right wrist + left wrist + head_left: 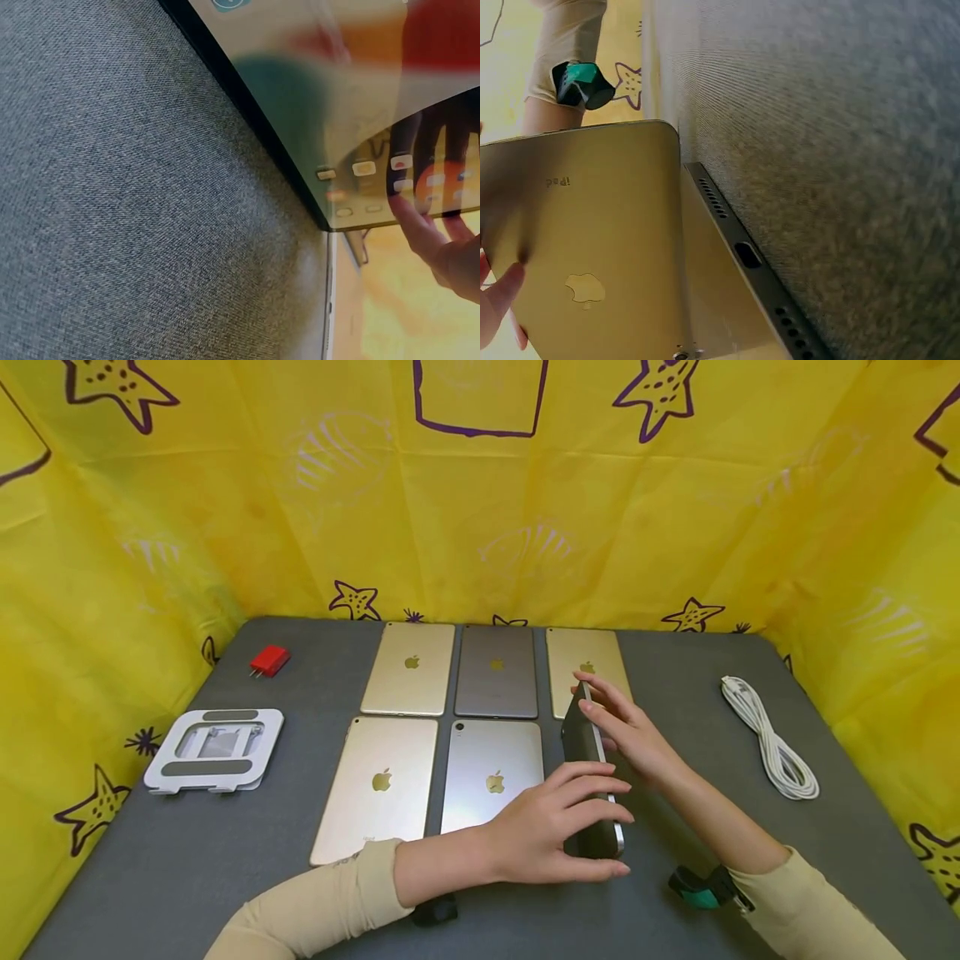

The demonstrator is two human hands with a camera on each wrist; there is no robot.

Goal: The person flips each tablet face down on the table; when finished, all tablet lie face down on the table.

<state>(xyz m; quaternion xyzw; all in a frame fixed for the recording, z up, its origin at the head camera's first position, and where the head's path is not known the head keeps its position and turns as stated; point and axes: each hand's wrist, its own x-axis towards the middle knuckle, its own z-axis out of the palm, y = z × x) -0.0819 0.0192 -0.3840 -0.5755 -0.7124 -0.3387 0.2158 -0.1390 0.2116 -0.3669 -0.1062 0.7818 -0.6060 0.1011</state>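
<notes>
A tablet stands on edge at the right of the front row, held between both hands. Its back, with an apple logo, faces left; in the right wrist view its screen is lit with app icons. My left hand grips the near part, fingers over the upper edge and thumb low at the near end. At the far upper end, my right hand pinches the edge. Just left lies a silver tablet, face down, partly hidden by my left hand; its port edge shows in the left wrist view.
More tablets lie face down: gold at front left, then gold, grey and gold behind. A red plug adapter and white folding stand are at left, a coiled white cable at right. Yellow cloth surrounds the table.
</notes>
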